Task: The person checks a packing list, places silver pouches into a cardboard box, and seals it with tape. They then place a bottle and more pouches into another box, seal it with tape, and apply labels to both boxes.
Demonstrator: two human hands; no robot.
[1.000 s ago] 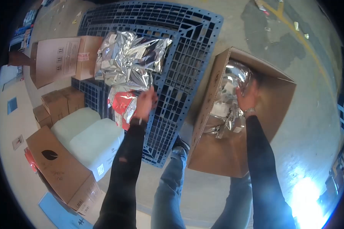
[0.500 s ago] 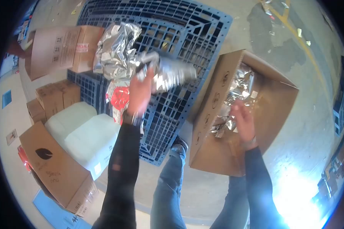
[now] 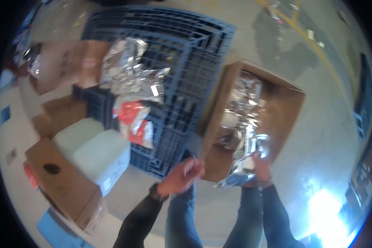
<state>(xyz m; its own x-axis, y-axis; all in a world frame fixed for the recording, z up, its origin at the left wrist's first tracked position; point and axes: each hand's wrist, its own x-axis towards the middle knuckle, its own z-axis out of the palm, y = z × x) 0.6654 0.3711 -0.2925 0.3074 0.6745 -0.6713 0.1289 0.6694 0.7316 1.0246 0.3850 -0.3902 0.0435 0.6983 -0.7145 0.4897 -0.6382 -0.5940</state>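
My right hand [image 3: 262, 168] is closed on a shiny silver foil bag [image 3: 244, 165] at the near edge of an open cardboard box [image 3: 291, 89]. More silver foil packets [image 3: 248, 93] lie inside that box along its left side. My left hand [image 3: 182, 177] is off the box's near left corner, above my knee, with its fingers curled and blurred; whether anything is in it I cannot make out. Silver foil bags [image 3: 134, 76] and red-and-white packets [image 3: 132, 115] lie on a blue plastic pallet [image 3: 186, 53].
At the upper left a brown box [image 3: 60, 64] lies on its side, with part of another person's arm beside it. Small cartons [image 3: 66, 111], pale green-white blocks [image 3: 101, 151] and an open carton [image 3: 62, 182] stand at the left. A bright light glares at the lower right.
My left hand has left the foil bags on the pallet and moved down and right. My right hand has moved down toward the box's near edge, now with a foil bag in it. The view has shifted.
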